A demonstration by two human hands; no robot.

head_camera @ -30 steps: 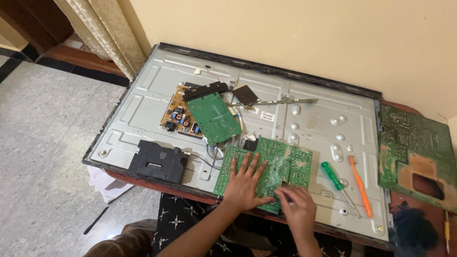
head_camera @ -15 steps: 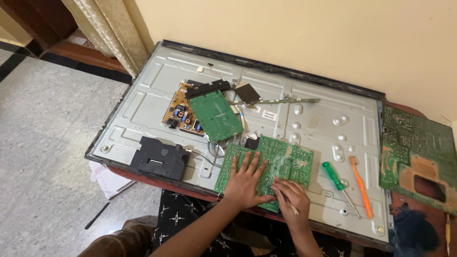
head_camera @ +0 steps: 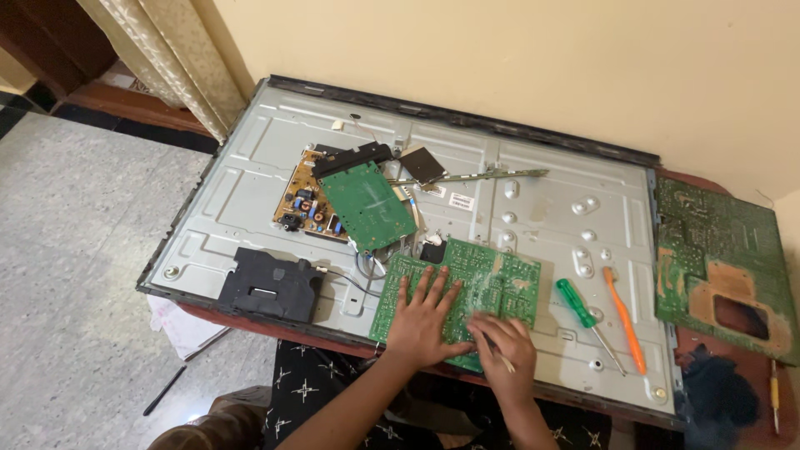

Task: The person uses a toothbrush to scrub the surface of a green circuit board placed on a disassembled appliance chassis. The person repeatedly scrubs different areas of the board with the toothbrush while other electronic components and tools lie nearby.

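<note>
A green circuit board (head_camera: 487, 279) lies flat on the grey metal back panel (head_camera: 542, 217) of a large flat screen, near its front edge. My left hand (head_camera: 423, 321) presses on the board's left part with fingers spread. My right hand (head_camera: 504, 350) rests on the board's lower right, fingers curled around a thin pale stick whose tip pokes out by the knuckles. Just right of the board lie a green-handled screwdriver (head_camera: 583, 310) and an orange-handled tool (head_camera: 625, 321).
Another green board (head_camera: 367, 204) sits tilted over a brown power board (head_camera: 302, 204) on the panel's left. A black speaker box (head_camera: 271, 285) lies at the front left. A larger worn green board (head_camera: 721, 267) rests on the red table at right. A curtain hangs at the back left.
My right hand has shifted slightly left along the board's lower edge. My left hand has stayed pressed on the board. The view has drifted a little.
</note>
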